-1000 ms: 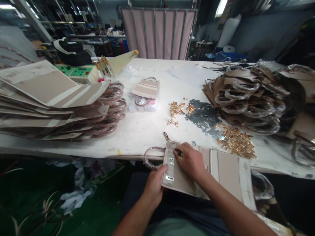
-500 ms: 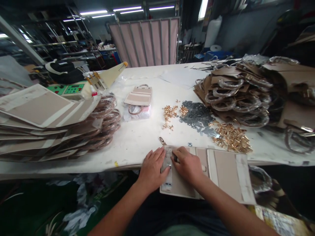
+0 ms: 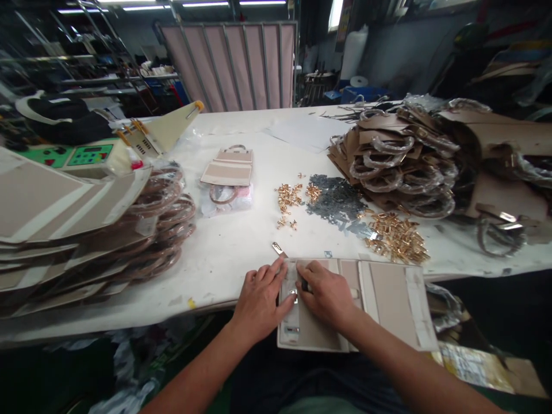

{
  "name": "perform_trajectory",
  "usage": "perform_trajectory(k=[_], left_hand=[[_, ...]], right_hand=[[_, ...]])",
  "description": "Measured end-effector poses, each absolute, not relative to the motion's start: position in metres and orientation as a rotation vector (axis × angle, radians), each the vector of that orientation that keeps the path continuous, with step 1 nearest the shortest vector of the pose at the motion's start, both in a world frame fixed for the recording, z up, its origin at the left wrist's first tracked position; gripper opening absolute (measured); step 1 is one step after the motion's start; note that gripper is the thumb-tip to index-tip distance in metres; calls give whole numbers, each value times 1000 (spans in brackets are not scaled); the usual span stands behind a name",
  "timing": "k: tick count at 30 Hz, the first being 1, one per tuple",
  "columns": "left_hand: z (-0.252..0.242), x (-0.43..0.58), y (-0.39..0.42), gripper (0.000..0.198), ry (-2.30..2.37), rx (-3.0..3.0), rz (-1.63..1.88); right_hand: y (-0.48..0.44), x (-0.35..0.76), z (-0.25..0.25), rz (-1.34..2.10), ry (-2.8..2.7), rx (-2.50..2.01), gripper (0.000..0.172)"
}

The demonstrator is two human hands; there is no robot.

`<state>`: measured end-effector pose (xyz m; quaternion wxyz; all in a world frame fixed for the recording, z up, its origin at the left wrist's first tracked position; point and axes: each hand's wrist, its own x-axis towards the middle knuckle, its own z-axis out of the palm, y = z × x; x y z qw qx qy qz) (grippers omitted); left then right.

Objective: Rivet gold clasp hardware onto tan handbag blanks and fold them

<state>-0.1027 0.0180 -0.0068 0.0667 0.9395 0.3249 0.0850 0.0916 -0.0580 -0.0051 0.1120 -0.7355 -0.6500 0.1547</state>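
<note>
An unfolded beige bag panel (image 3: pixel 390 296) lies at the table's front edge, its lower part overhanging. My left hand (image 3: pixel 260 300) rests on its left edge with fingers stretched out and the thumb beside a small metal plate (image 3: pixel 294 293). Closed around a small dark-handled tool (image 3: pixel 304 284), my right hand (image 3: pixel 328 294) presses on the panel close by; the tool's tip is hidden. A gold-coloured metal clasp (image 3: pixel 278 249) pokes out past the panel's top left corner. Lower on the same pale strip is another metal fitting (image 3: pixel 292 330).
Gold fittings (image 3: pixel 399 237) and flat grey metal pieces (image 3: pixel 336 198) lie in piles beyond the panel. Stacked bag panels (image 3: pixel 64 201) fill the left; bags with wrapped handles (image 3: pixel 392 155) are heaped right. A small bag (image 3: pixel 227 169) stands mid-table on the white tabletop (image 3: pixel 233 241).
The camera view has swung slightly, so the scene sits further left. Both hands stay at nearly the same place on the panel, with the right hand still gripping the dark-handled tool.
</note>
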Motion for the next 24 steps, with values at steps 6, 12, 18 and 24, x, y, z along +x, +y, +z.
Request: perform_trajectory(k=[6,12,18,24], left_hand=[[-16,-105,21,62,908,2880,280],[-21,-105,26,58,872,2971,305],[-20,-102,26,57,823,3056,257],[-18,-106,22,62,872,2992,300]], right_hand=[[-58,92,-7,442,-1961,-2139,39],[-53,91,-4,420,-2029,-2090,39],[-52,89,-8,407,-2087,-2091,51],[-43,113,8,476,-1937,-2031,30]])
